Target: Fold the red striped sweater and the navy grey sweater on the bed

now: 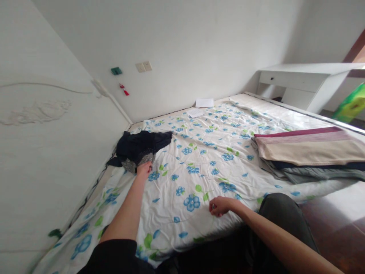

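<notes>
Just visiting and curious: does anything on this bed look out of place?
Two sheets of paper lie at the far end of the quilt, odd on bedding, and a dark garment sits crumpled by the left hand, unlike the folded stack.

The folded stack of fabric [308, 152] on the bed [168, 232] ran past the frame's right edge, as did the white desk [293, 82] and a green-and-yellow package [350, 103]. The sheets of paper [203, 106] at the bed's far edge were too small to read, and the left hand [144, 170] hid part of the dark garment [139, 146].
</notes>
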Demonstrator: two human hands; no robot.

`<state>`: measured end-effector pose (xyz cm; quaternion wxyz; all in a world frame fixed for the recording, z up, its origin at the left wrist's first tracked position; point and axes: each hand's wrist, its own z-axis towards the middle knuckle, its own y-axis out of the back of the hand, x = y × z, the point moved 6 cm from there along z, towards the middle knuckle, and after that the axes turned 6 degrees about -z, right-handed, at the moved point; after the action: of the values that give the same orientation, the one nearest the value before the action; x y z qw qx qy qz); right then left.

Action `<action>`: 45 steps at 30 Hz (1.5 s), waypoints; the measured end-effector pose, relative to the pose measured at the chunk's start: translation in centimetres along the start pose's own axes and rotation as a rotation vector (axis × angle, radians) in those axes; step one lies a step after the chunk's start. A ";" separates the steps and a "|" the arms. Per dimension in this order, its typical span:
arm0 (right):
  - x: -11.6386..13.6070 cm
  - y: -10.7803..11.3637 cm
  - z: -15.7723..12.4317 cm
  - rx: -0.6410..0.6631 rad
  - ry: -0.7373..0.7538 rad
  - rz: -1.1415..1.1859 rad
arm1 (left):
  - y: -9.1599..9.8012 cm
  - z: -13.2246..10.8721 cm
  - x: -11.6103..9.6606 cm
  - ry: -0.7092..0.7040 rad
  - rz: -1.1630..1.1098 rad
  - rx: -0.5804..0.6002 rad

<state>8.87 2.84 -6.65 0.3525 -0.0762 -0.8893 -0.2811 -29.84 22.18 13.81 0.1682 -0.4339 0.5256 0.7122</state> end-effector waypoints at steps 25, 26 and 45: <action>-1.5 3.6 -2.2 -0.551 -0.042 0.724 | -0.9 -18.8 7.1 -0.233 0.353 0.286; -1.3 3.7 -2.5 -0.605 -0.016 0.660 | -1.7 -19.6 9.7 -0.176 0.365 0.355; 3.5 -0.5 -10.2 -1.258 0.352 -0.043 | 2.0 -16.5 14.3 -0.075 -0.456 -0.153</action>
<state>12.06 -3.41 1.57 0.3754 -0.2031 -0.4852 -0.7632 -32.08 3.58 2.46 0.3107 -0.5259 0.3520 0.7092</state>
